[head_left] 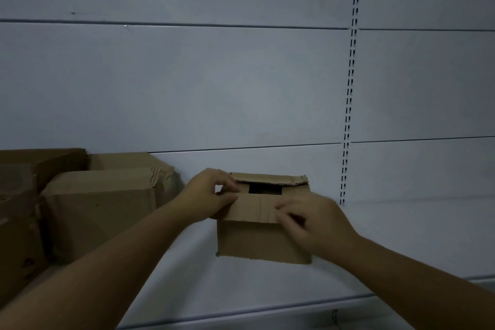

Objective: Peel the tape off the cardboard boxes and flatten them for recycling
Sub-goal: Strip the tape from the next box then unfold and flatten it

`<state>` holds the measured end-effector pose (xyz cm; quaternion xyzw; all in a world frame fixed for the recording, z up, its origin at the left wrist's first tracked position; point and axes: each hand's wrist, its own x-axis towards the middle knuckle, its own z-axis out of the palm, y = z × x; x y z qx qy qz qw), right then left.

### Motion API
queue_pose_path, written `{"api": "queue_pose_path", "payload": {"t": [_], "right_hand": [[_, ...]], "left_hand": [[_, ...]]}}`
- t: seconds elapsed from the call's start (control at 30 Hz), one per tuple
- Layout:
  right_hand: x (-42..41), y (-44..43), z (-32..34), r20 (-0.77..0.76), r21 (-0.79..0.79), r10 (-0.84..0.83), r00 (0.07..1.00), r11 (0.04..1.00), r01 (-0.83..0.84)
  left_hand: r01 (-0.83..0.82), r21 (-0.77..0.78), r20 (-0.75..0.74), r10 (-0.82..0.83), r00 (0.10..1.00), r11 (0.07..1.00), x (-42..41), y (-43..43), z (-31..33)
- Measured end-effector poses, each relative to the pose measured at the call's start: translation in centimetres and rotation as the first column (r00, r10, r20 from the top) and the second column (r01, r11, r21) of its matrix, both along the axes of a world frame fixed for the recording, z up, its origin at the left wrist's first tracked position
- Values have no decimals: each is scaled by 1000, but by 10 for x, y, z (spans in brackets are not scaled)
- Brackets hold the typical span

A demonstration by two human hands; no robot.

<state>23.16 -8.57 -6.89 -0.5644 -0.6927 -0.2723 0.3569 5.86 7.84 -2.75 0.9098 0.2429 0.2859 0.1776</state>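
Note:
A small brown cardboard box stands on a white shelf, its top flaps partly folded with a dark gap between them. My left hand grips the box's upper left corner, thumb and fingers pinched on the front flap's edge. My right hand is blurred; its fingers press on the right part of the front flap. Whether they pinch tape I cannot tell. No tape is clearly visible in this dim view.
Several larger cardboard boxes are packed together on the left of the shelf. A white panelled back wall with a slotted upright rises behind. The shelf's front edge runs below my forearms.

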Motion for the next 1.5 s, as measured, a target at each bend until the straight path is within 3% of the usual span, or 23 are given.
{"api": "queue_pose_path", "payload": {"t": [0.1, 0.2, 0.27, 0.4, 0.5, 0.57, 1.0, 1.27, 1.4, 1.5], "right_hand": [[14, 9, 26, -233, -10, -173, 957, 984, 176], [27, 15, 39, -221, -261, -364, 905, 916, 305], [30, 14, 42, -201, -350, -394, 897, 884, 310], [36, 16, 43, -291, -471, -378, 879, 856, 212], [46, 15, 49, -450, -636, -364, 816, 771, -7], [49, 15, 55, -479, -689, -358, 801, 719, -91], [68, 27, 53, -445, -781, -416, 793, 613, -117], [66, 32, 64, -400, -783, -418, 815, 618, -68], [60, 33, 75, -204, -837, -446, 871, 541, 81], [51, 43, 82, -82, -847, -473, 877, 497, 189]], "left_hand": [[38, -154, -46, -46, 998, 987, 4, 6, 0], [46, -83, -143, -58, 988, 995, 4, 15, 3], [54, -69, -194, -66, 979, 996, 6, 19, 4], [95, -126, -244, -124, 962, 987, 3, 26, 11], [98, -175, -281, -145, 949, 980, 3, 30, 17], [74, -196, -342, -139, 929, 978, 5, 35, 21], [-52, -494, -505, -238, 830, 868, 25, 54, 29], [-10, -578, -372, -253, 893, 816, 23, 65, 20], [-47, -540, -322, -155, 934, 840, 24, 56, 18], [-133, -396, -277, 20, 961, 909, 40, 45, 23]]}}
